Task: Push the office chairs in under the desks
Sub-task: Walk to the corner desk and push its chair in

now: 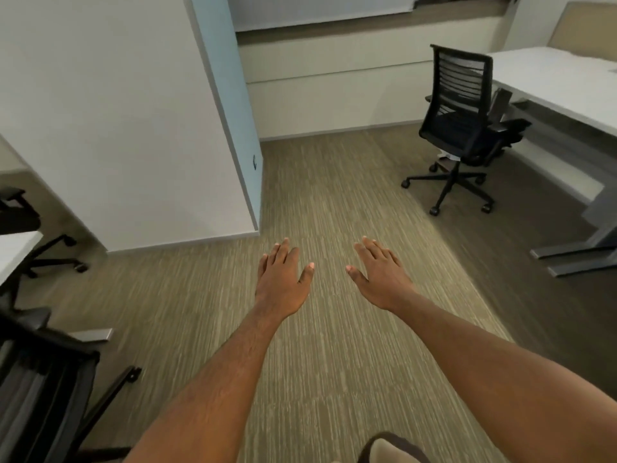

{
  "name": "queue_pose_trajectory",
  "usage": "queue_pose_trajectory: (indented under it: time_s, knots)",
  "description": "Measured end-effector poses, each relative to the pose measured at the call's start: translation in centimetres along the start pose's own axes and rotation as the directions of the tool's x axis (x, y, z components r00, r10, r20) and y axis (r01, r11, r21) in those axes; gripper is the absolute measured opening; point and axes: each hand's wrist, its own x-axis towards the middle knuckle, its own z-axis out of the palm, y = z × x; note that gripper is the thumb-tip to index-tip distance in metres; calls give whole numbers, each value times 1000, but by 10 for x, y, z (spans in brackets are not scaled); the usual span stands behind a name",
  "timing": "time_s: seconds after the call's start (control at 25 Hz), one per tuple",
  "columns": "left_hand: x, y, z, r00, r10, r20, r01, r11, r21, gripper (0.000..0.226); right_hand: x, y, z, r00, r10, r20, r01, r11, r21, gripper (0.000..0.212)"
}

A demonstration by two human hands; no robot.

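carpet (334,195) striped | office chair (460,128) beside desk (551,78) | both hands' fingers spread, empty

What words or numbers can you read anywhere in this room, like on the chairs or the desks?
None can be read.
The small dark mark low on the edge of the wall partition is too small and blurred to tell whether it is a letter or a fitting.
The black office chair, the white desk beside it and the chairs at the left edge show no label or brand.
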Motion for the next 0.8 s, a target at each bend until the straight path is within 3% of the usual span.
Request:
queue_pose_trajectory:
  time_s: [0.4,0.8]
  knots:
    - [282,-41,42,994,91,54,-94,995,43,63,264,74,15,994,105,24,-106,994,28,65]
    - [573,-33,65,986,117,119,-123,991,45,64,511,165,-35,982,187,17,-187,982,11,66]
